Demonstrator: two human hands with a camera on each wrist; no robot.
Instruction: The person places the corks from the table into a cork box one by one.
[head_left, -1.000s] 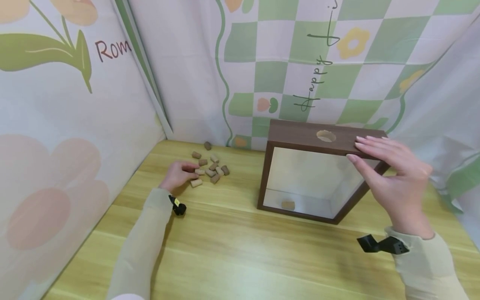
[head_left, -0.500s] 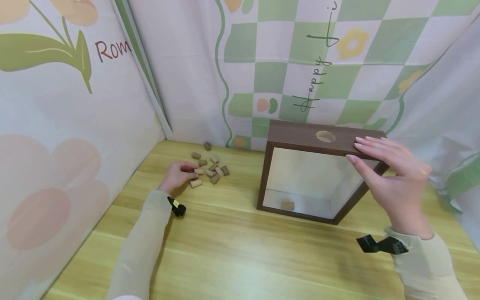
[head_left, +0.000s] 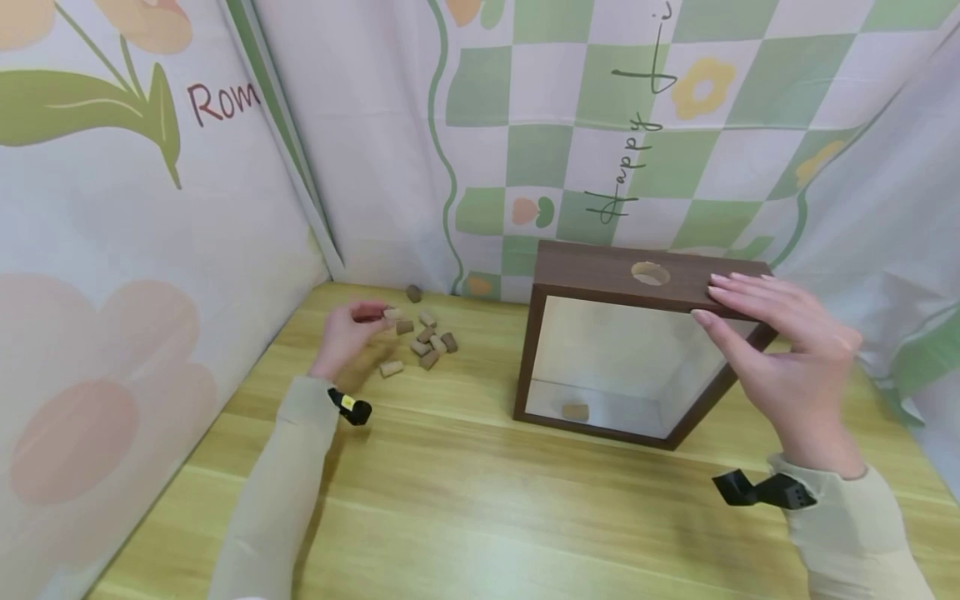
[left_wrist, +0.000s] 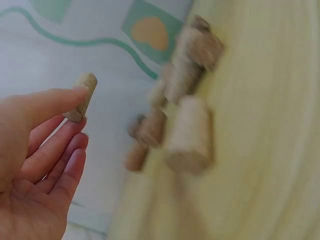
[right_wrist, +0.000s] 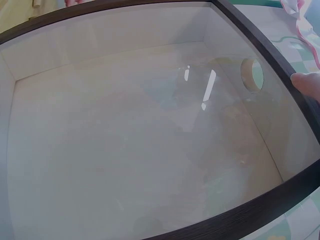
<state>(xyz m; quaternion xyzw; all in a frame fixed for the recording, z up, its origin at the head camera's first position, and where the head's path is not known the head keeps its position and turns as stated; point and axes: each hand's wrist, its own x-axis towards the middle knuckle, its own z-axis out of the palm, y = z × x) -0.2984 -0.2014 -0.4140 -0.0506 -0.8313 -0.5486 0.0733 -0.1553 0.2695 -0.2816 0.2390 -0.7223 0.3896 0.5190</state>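
Observation:
Between the thumb and fingers of my left hand (head_left: 347, 335) is a light wine cork (left_wrist: 82, 97), pinched and raised off the table. Several other corks (head_left: 429, 358), some light and some brown, lie loosely just right of that hand. My right hand (head_left: 806, 354) rests on the top right corner of a dark brown shadow box (head_left: 592, 262); its fingers lie straight on the top, the thumb at the front edge. In the right wrist view only the thumb tip (right_wrist: 306, 85) shows. Through the clear front, one cork (head_left: 576, 412) is visible on the box floor.
A round hole (head_left: 650, 273) pierces the box's top. The box stands upright on the wood-grain table (head_left: 450, 500). Behind it hangs a green-and-white checked cloth (head_left: 540, 158), and a flowered cloth (head_left: 112, 333) borders the left side.
My left hand has picked up a light cork and moved slightly away from me, up off the table. The right hand and the box have stayed in place.

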